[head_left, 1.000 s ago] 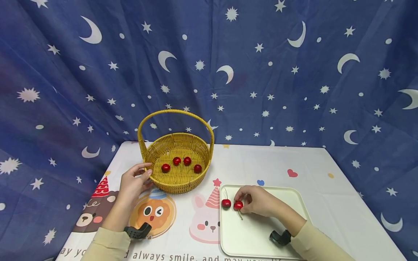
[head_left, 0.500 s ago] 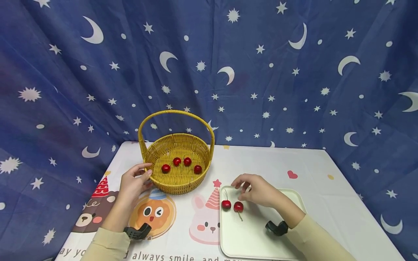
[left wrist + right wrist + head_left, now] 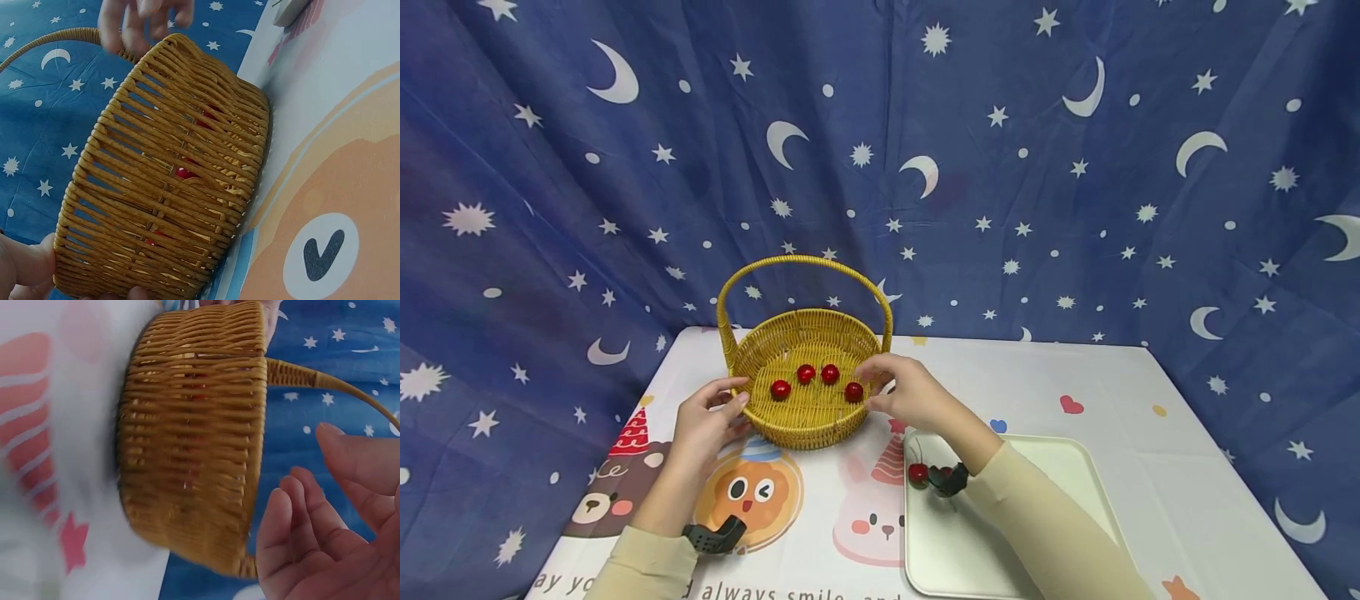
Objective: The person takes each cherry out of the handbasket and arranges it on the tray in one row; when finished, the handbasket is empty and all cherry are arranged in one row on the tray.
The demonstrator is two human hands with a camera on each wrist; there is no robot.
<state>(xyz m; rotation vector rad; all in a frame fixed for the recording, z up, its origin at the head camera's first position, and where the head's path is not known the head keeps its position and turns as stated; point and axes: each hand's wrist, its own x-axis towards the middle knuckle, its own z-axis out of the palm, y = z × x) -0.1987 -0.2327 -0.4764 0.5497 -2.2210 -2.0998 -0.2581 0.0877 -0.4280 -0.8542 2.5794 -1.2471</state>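
Note:
A yellow wicker basket (image 3: pixel 808 435) with a tall handle stands upright at the back left, several red cherries (image 3: pixel 781 390) lying on its bottom. My left hand (image 3: pixel 703 421) holds the basket's left side, thumb and fingers at the rim. Over the right rim hovers my right hand (image 3: pixel 908 393), its fingers loosely bent and apart. The right wrist view shows nothing between those fingers (image 3: pixel 328 519). A stemmed cherry (image 3: pixel 917 476) lies at the left edge of the cream tray (image 3: pixel 1067 475); beside it, another is mostly hidden behind the right wrist's black camera.
A white cloth (image 3: pixel 1000 383) with cartoon prints covers the table. Behind it hangs a blue curtain (image 3: pixel 985 192) with moons and stars. The basket's handle (image 3: pixel 805 258) arches above its opening. My right forearm crosses over the tray.
My right hand let go of the cherry on the tray, lifted away, then moved left and up to the basket's right rim. The left hand stays at the basket.

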